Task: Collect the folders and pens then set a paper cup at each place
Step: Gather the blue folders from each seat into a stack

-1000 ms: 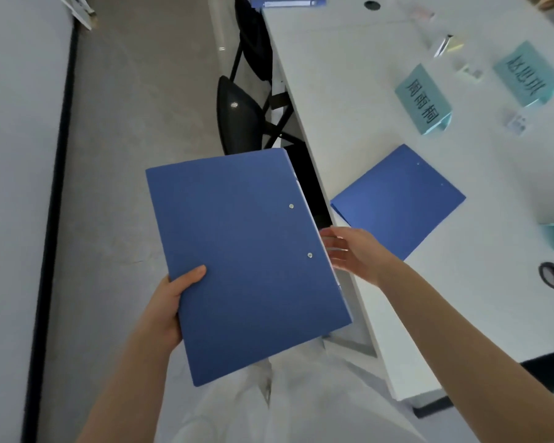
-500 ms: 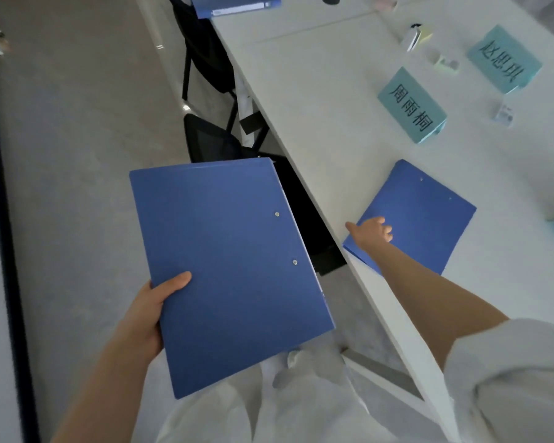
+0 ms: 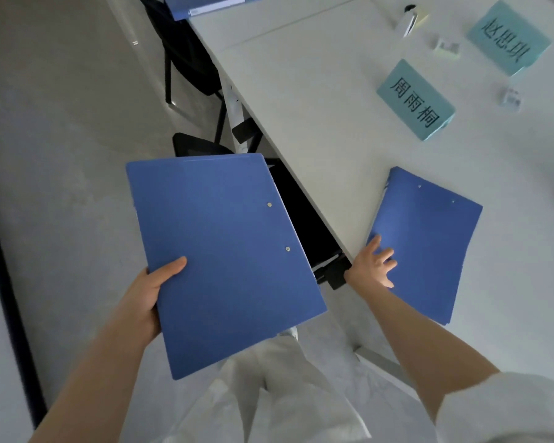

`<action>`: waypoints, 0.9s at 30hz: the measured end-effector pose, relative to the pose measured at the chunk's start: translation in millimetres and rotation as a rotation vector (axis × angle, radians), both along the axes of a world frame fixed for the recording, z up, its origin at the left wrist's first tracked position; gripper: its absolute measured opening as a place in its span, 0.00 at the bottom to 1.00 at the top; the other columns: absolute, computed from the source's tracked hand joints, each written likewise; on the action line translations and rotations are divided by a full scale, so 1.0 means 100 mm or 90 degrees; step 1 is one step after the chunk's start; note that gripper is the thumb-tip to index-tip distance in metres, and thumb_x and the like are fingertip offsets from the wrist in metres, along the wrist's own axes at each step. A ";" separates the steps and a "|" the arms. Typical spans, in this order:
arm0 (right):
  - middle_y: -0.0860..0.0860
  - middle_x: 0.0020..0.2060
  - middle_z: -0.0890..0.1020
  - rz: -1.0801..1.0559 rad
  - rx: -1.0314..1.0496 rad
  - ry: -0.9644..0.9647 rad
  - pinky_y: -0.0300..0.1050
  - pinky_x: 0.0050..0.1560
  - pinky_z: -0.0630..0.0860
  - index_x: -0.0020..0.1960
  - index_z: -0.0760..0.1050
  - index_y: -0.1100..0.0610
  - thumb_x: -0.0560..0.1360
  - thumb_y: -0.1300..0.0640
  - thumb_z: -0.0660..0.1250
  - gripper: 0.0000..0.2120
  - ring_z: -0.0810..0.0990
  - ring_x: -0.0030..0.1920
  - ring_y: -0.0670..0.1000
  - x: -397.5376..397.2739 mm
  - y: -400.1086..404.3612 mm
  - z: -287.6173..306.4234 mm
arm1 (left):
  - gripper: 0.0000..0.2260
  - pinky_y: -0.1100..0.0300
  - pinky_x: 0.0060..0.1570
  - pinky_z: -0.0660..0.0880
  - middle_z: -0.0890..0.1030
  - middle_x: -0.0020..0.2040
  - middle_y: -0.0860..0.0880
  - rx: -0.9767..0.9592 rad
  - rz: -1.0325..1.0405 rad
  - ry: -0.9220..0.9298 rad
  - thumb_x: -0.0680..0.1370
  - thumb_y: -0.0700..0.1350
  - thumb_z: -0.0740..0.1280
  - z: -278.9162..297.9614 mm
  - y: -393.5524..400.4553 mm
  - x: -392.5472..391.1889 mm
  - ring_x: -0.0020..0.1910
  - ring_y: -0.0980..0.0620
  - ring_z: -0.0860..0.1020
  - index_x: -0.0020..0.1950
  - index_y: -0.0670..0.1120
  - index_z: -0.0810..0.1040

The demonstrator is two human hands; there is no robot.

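My left hand [image 3: 147, 295] grips a blue folder [image 3: 224, 257] by its lower left edge and holds it flat over the floor, beside the table. A second blue folder [image 3: 429, 238] lies on the white table [image 3: 317, 91] near its front edge. My right hand [image 3: 373, 265] rests on that folder's near left corner with the fingers spread on its cover. A third blue folder [image 3: 205, 3] lies at the far end of the table. A pen [image 3: 408, 19] lies farther back on the table.
Two teal name cards [image 3: 414, 99] [image 3: 509, 38] stand on the table. Small sticky-note pads and a clip [image 3: 446, 47] [image 3: 512, 97] lie near them. Black chairs [image 3: 192, 68] are tucked under the table's left edge. Open grey floor lies to the left.
My right hand has left the held folder, reached right to the table and now lies spread on the second folder, which has shifted slightly. My left hand keeps holding the first folder.
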State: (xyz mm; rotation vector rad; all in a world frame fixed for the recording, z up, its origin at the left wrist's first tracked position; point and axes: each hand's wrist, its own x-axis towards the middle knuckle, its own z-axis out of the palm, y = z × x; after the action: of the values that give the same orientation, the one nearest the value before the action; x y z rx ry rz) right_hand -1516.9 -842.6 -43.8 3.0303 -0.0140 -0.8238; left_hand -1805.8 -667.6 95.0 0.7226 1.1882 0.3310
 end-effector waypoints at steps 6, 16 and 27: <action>0.58 0.61 0.60 -0.035 0.131 0.021 0.58 0.46 0.77 0.69 0.53 0.54 0.66 0.72 0.66 0.38 0.63 0.60 0.61 0.07 -0.12 0.27 | 0.14 0.53 0.37 0.82 0.85 0.53 0.47 -0.007 0.001 -0.007 0.76 0.43 0.67 0.04 -0.03 0.23 0.48 0.46 0.85 0.62 0.46 0.77; 0.52 0.54 0.60 0.042 0.408 0.012 0.48 0.43 0.72 0.76 0.57 0.51 0.72 0.75 0.54 0.36 0.71 0.51 0.61 0.27 -0.35 1.33 | 0.13 0.49 0.46 0.78 0.85 0.54 0.47 -0.021 -0.008 -0.018 0.77 0.42 0.68 0.09 -0.05 0.52 0.51 0.45 0.84 0.61 0.47 0.78; 0.57 0.65 0.64 0.405 0.542 -0.011 0.39 0.53 0.67 0.76 0.58 0.57 0.70 0.77 0.56 0.37 0.69 0.57 0.55 -0.38 0.19 1.81 | 0.15 0.48 0.52 0.78 0.84 0.56 0.47 -0.004 0.013 -0.046 0.76 0.45 0.70 0.15 -0.11 0.79 0.53 0.46 0.83 0.62 0.46 0.78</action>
State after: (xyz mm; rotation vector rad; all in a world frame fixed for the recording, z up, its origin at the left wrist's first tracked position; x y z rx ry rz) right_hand -1555.2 -823.4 136.8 3.3199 1.5702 -0.8732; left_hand -1727.2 -678.5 110.1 0.6876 1.1280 0.3667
